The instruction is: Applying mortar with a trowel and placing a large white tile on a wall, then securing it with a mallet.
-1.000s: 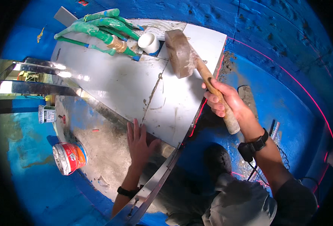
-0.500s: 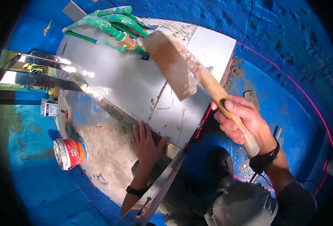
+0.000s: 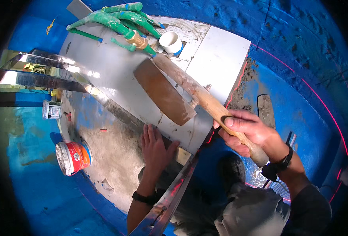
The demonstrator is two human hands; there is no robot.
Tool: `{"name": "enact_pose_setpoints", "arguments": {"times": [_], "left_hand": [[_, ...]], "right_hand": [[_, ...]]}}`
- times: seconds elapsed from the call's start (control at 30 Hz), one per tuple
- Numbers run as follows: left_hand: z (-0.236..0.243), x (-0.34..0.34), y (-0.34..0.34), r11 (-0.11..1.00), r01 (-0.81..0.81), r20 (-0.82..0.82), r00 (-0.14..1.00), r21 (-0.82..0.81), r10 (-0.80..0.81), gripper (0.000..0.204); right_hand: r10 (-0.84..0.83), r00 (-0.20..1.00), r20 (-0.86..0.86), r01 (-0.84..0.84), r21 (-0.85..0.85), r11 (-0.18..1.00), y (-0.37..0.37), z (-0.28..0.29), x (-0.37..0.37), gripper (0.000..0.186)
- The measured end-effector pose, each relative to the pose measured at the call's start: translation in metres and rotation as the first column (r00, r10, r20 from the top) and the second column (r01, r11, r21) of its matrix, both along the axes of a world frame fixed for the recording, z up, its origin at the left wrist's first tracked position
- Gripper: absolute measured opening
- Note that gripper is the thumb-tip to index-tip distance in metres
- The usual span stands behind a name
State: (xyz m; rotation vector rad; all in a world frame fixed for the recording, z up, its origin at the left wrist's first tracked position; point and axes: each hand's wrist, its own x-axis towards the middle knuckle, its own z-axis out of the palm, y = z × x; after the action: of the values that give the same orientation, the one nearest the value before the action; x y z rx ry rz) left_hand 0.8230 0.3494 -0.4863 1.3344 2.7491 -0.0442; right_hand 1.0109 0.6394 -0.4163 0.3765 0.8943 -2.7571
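My right hand (image 3: 245, 133) is wrapped round the pale wooden handle of a mallet (image 3: 164, 92). Its broad brown head hangs over large white tiles (image 3: 225, 59); I cannot tell whether it touches them. Lying with fingers stretched out, my left hand (image 3: 156, 147) rests at the near edge of the tiles, close to a piece of wood (image 3: 182, 155). A long metal bar (image 3: 168, 200) runs up from the lower edge beside my left wrist.
Green pipes (image 3: 119, 23) and a white pipe end (image 3: 171, 41) rise at the far side. Shiny metal bars (image 3: 44, 80) stretch in from the left. An orange-red bucket (image 3: 73, 158) and a white bucket (image 3: 52, 110) stand left. A trowel-like tool (image 3: 265, 110) lies right. Red laser lines (image 3: 319, 98) cross the blue surfaces.
The mallet's head has swung left and toward me, uncovering the white pipe end. My right hand has shifted slightly left. My left hand stays at the tile edge.
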Motion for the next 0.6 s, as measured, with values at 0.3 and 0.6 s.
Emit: {"name": "enact_pose_setpoints", "arguments": {"times": [0.3,0.6], "left_hand": [[-0.006,-0.004,0.012,1.000,0.011,0.039,0.999,0.007,-0.011,0.097],[-0.009,-0.005,0.013,0.995,-0.042,0.101,0.994,-0.086,0.051,0.108]], "right_hand": [[-0.040,0.999,0.018,0.039,0.081,0.996,0.003,0.002,-0.008,0.032],[0.038,0.999,0.010,-0.038,-0.002,0.999,-0.001,-0.033,-0.004,0.031]]}}
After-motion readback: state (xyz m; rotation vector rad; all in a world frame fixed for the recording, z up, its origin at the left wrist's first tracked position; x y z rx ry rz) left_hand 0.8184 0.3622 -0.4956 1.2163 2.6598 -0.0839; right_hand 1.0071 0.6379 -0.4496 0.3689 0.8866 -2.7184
